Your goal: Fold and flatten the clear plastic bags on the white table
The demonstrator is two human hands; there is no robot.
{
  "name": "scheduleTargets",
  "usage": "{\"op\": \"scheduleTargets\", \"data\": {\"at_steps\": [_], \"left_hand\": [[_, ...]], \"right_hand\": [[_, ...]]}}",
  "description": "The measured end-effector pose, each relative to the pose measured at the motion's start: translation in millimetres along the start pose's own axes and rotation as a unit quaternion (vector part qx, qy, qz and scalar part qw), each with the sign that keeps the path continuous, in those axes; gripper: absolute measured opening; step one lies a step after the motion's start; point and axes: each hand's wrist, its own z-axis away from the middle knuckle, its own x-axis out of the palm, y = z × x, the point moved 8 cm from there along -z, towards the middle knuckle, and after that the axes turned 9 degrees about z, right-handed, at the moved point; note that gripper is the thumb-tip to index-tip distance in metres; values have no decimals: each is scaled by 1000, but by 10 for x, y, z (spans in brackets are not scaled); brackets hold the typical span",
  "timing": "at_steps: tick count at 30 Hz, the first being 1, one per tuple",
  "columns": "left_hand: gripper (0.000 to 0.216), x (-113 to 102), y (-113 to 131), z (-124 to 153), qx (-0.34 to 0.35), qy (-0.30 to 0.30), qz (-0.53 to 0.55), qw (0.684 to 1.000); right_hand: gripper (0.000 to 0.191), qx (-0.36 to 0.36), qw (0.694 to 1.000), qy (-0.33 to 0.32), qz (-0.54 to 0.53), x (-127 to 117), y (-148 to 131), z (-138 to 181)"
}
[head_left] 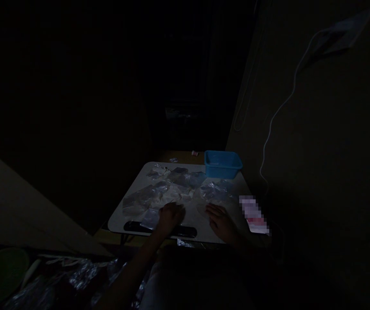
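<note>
In dim light, my left hand (pixel 170 215) rests over the small white table (pixel 201 234), its fingers curled down at the near edge of some clear plastic bags (pixel 143 199). What lies under those fingers is too dark to make out. My right hand (pixel 219 218) lies on the tabletop to the right, fingers stretched out towards the left, near another crumpled clear plastic bag (pixel 212 189). Below my left wrist runs a long dark slot (pixel 185 231) along the table's front, with a small flat plastic packet (pixel 150 218) partly over it.
A blue plastic basket (pixel 223 165) stands at the back right corner. A blurred-out lit screen (pixel 254 215) is at the right edge. A white cable (pixel 270 125) hangs along the right wall. On the floor at left are shiny plastic (pixel 83 273) and a green round container (pixel 2 275).
</note>
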Motion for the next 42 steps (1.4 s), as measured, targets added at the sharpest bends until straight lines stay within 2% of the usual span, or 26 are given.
{"op": "scheduleTargets", "data": {"at_steps": [5, 10, 18, 25, 32, 38, 42], "left_hand": [[30, 43, 159, -38, 61, 25, -24, 998], [41, 200, 429, 62, 139, 12, -71, 988], [47, 398, 667, 155, 169, -27, -135, 976], [47, 464, 660, 172, 186, -37, -129, 973], [48, 505, 672, 175, 208, -30, -111, 971], [48, 445, 703, 180, 212, -31, -96, 972], [40, 335, 608, 200, 180, -5, -102, 978]], "right_hand": [[40, 9, 1000, 4, -11, -20, 7, 22], [40, 14, 1000, 2, -20, -40, -10, 10], [39, 25, 999, 2, -37, -61, -15, -45], [42, 61, 998, -15, -19, -1, -19, -276], [45, 86, 994, -2, -61, 145, 2, -495], [38, 96, 991, -14, -94, 193, 27, -611], [39, 95, 991, -4, -89, 172, 56, -619]]}}
